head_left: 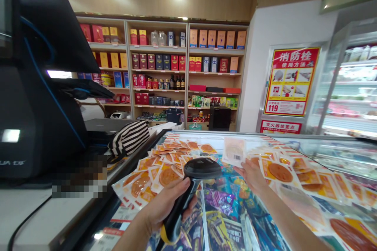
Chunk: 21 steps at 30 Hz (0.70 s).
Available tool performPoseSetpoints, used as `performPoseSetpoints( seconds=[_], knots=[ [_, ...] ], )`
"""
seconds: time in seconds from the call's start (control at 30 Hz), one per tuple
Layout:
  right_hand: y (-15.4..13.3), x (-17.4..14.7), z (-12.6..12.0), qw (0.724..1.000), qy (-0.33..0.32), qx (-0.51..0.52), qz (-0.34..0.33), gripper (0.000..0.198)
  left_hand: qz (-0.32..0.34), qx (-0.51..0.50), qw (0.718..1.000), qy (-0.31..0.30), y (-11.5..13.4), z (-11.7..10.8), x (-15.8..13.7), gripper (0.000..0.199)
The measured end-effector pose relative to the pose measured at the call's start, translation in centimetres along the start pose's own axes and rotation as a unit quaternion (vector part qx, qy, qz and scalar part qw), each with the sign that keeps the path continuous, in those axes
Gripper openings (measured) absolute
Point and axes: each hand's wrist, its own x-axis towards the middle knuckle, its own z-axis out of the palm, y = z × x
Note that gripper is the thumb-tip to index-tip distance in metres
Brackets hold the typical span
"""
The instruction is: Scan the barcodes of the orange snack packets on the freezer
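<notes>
Shelf unit at back, boxed bottles in rows, fronts out, likely for easy reading. Glass-topped freezer in front; its lid apparently doubles as a surface, bagged goods visible below. Black till at left on the white worktop, likely there to be in arm's reach. Loose packets sit in a left pile and a right pile, most printed fronts up; the split probably leaves room for both hands. Left hand has its fingers wrapped round the handle of the black scanner, thumb on the near side, so the head stays unblocked. Right hand has its fingers pinching the lower right corner of a single packet, raised above the freezer between the piles, beyond the scanner head, not touching it. Corner hold seems meant to leave the small barcode uncovered.
</notes>
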Motion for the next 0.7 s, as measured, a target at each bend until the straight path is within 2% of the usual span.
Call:
performPoseSetpoints(
  seconds=[0.2,0.37,0.6,0.7],
  knots=[
    [-0.5,-0.4,0.5,1.0,0.005,0.028,0.009,0.025,0.0,-0.008,1.0,0.006,-0.1,0.3,-0.1,0.033],
    [-0.5,-0.4,0.3,0.999,-0.005,0.035,-0.001,0.025,-0.002,-0.02,0.999,0.042,0.0,0.8,-0.1,0.034],
    [0.3,0.0,0.0,1.0,-0.002,0.022,-0.022,0.026,-0.009,0.002,0.997,0.073,0.2,1.0,0.1,0.035],
    [0.3,0.6,-0.4,0.999,0.023,-0.028,-0.039,0.028,-0.005,0.015,0.997,0.077,0.4,0.6,0.2,0.035]
  ],
)
